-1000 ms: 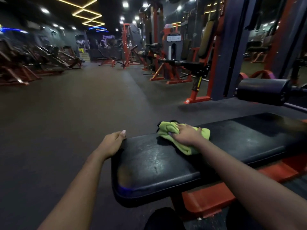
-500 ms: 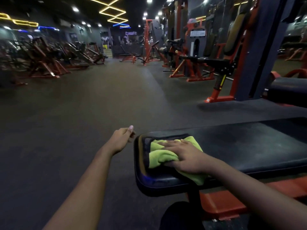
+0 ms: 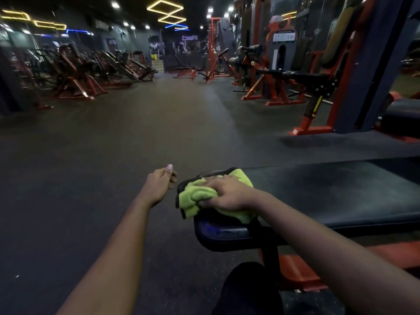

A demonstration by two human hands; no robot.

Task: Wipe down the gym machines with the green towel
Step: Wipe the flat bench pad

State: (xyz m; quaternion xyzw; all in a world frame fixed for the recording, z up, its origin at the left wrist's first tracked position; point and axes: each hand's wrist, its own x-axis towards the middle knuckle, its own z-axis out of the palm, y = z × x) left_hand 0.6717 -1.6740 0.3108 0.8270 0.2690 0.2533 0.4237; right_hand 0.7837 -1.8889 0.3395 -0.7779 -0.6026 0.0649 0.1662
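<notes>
Watching the head cam feed here. The green towel (image 3: 204,196) is sitting in the lower centre of the frame, bunched up on the left end of the black bench pad (image 3: 329,196), with part of it spilling over that end edge.

The right hand (image 3: 227,196) is lying on top of the towel, fingers curling round the bunched cloth and gripping it against the pad (the thumb is tucking in along the near side of the bunch). The forearm is coming in from the lower right corner, crossing over the pad.

The left hand (image 3: 160,183) is hanging just left of the bench end, near the towel but apart from it. Its fingers are loosely curling with the thumb resting on top, and it's holding nothing. I can't see it touching the pad.

An orange frame (image 3: 302,269) is showing under the pad at lower right. The dark floor (image 3: 113,155) is filling the middle of the frame, red-and-black machines (image 3: 272,76) are lining the upper right, more are blurring together at upper left, and yellow light strips (image 3: 168,7) are glowing along the top.
</notes>
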